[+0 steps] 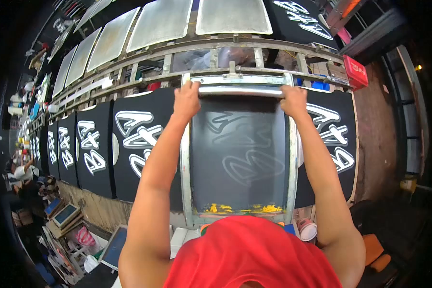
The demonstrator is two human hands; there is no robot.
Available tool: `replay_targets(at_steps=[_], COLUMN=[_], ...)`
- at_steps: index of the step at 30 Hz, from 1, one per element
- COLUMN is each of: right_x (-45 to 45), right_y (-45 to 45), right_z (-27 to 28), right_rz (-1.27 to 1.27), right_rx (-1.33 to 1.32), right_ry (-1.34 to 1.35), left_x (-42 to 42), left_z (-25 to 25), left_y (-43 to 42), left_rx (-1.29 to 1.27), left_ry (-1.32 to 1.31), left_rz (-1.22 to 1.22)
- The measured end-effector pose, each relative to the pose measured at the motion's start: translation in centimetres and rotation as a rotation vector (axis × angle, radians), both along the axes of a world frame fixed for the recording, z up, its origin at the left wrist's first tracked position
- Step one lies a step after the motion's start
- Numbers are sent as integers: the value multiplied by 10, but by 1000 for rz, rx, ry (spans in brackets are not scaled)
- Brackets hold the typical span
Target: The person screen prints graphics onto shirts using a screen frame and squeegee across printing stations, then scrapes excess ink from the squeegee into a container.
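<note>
A screen-printing frame (pixel 186 168) lies flat in front of me, its dark mesh (pixel 240 187) showing faint lettering. Across the far end of the mesh is a metal-handled squeegee (pixel 241 91). My left hand (pixel 186 99) is closed around its left end, and my right hand (pixel 294 100) grips the right end. The squeegee's lower edge is hard to make out. Yellow smears (pixel 218 208) mark the near end of the mesh. Black shirts with white lettering lie on both sides, a left one (pixel 129 105) and a right one (pixel 345 115).
A metal rail (pixel 139 67) runs behind the frame. Beyond it stand several pale boards (pixel 161 24) and another printed black shirt (pixel 297 21). A red crate (pixel 354 72) sits at the far right. Near my right arm is a tub (pixel 307 230). Spare frames (pixel 66 215) lean at lower left.
</note>
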State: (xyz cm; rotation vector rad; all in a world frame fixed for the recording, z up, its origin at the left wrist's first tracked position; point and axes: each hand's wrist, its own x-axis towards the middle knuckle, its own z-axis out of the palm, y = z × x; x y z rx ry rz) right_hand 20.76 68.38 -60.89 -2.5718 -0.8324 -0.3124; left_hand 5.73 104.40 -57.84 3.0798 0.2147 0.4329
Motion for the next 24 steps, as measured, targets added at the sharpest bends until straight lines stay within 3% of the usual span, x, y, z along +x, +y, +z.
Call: replay_targets(at_steps=[2,6,13,24], right_x=[19,36,39,62], right_y=[6,9,6,11], right_z=[2,17,16,23], right_rz=[-12,7,39,109], right_rx=[-190,-291,-233,-325], right_ry=[196,277,334,372], left_x=[18,23,17,36], left_z=[-9,8,27,52], left_y=[2,11,40,24], left_rx=[-35,-108,-294,-103], left_ry=[107,228,248,409], left_rz=[66,35,38,-2])
